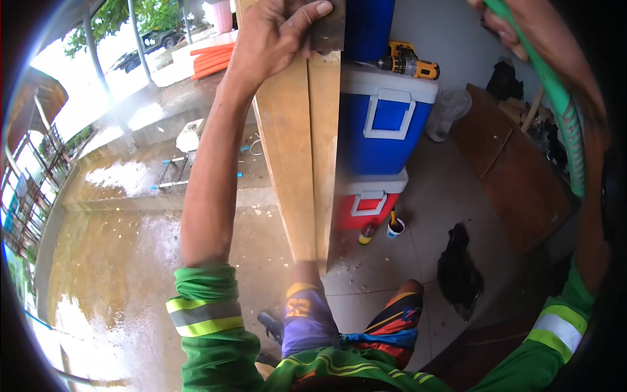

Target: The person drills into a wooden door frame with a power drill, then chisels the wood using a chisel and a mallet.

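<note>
Upright wood (287,150) walls off my left from my right. Coolers (385,124) and a drill (410,64) crowd its right; I can reach between them and the brown board (519,183).

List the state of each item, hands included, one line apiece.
Left hand, at the wooden board's top
Right hand, closed around green strip
Wooden board, upright
Drill, lying on blue cooler
Blue cooler, lid shut
Red cooler, shut, underneath
Cup, open, handle sticking out
Outside ground, wet

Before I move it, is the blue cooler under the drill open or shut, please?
Shut: the blue cooler has its white lid down, and the drill lies on top.
</note>
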The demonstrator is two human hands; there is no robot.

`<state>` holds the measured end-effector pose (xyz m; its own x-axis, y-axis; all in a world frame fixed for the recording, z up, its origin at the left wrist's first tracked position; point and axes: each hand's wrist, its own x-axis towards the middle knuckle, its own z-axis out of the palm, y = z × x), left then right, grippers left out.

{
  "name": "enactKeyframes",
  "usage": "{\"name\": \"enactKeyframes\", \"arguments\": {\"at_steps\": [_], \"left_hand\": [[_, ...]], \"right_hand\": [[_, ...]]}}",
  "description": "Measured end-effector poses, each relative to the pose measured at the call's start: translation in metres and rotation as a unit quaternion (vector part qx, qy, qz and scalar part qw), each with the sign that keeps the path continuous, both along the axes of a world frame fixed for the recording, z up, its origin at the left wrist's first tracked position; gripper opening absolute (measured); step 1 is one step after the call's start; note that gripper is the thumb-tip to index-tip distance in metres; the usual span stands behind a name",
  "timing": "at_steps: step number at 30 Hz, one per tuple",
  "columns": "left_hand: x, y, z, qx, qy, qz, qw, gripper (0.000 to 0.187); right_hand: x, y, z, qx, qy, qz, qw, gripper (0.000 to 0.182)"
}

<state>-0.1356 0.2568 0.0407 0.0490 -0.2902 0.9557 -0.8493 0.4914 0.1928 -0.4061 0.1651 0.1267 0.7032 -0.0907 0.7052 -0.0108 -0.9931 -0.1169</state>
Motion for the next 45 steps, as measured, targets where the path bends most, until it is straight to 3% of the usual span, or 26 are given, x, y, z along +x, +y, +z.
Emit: {"name": "enactKeyframes", "arguments": {"at_steps": [3,5,8,12,15,18,20,23,28,32,36,37,39,42,45], "left_hand": [[-0.004,0.012,0.001,0.087,0.057,-0.014,0.994,0.018],[-0.005,0.010,0.001,0.079,0.061,-0.039,0.994,0.018],[-0.001,0.004,0.004,0.051,0.033,-0.025,0.998,0.017],[-0.002,0.009,0.007,0.069,0.005,0.066,0.995,0.016],[-0.011,0.015,0.009,0.119,0.067,0.030,0.990,0.016],[-0.009,0.013,0.010,0.115,0.051,0.053,0.991,0.016],[-0.010,0.012,0.011,0.117,0.061,0.039,0.991,0.015],[-0.015,0.015,0.010,0.121,0.072,0.049,0.989,0.015],[-0.002,0.007,0.012,0.117,0.053,0.049,0.991,0.015],[-0.009,0.014,0.011,0.132,0.082,0.038,0.987,0.016],[-0.001,-0.010,0.001,0.038,0.024,0.023,0.999,0.019],[0.005,-0.012,0.002,0.042,0.021,0.024,0.999,0.019],[-0.008,0.012,0.012,0.166,0.085,0.039,0.982,0.021],[0.000,0.008,0.011,0.122,0.034,0.033,0.991,0.021],[-0.006,0.004,0.008,0.099,0.073,-0.023,0.992,0.020]], "right_hand": [[0.003,0.009,-0.001,0.008,-0.015,-0.034,0.999,0.062],[0.003,0.014,-0.003,0.018,-0.025,-0.039,0.999,0.062],[0.004,-0.003,0.004,0.029,0.013,-0.008,0.999,0.062],[-0.001,-0.007,0.000,-0.003,-0.070,0.079,0.994,0.064],[0.012,-0.016,-0.006,0.025,-0.086,0.092,0.992,0.063],[0.008,-0.016,-0.001,0.064,0.018,0.014,0.998,0.063],[0.001,-0.012,0.007,0.068,-0.024,0.004,0.997,0.065],[0.005,0.000,-0.009,0.048,-0.091,0.054,0.993,0.068],[0.006,-0.003,0.005,0.062,0.022,0.053,0.996,0.066],[0.002,0.011,0.014,0.136,-0.022,0.137,0.981,0.065],[0.011,0.004,0.008,0.067,0.076,-0.003,0.995,0.063],[0.008,0.003,0.008,0.076,0.052,-0.001,0.996,0.063],[0.002,0.009,0.011,0.082,-0.019,0.000,0.996,0.063],[0.008,-0.004,0.007,0.053,-0.100,0.139,0.984,0.064],[0.013,-0.007,0.004,0.051,-0.008,0.072,0.996,0.064]]}}
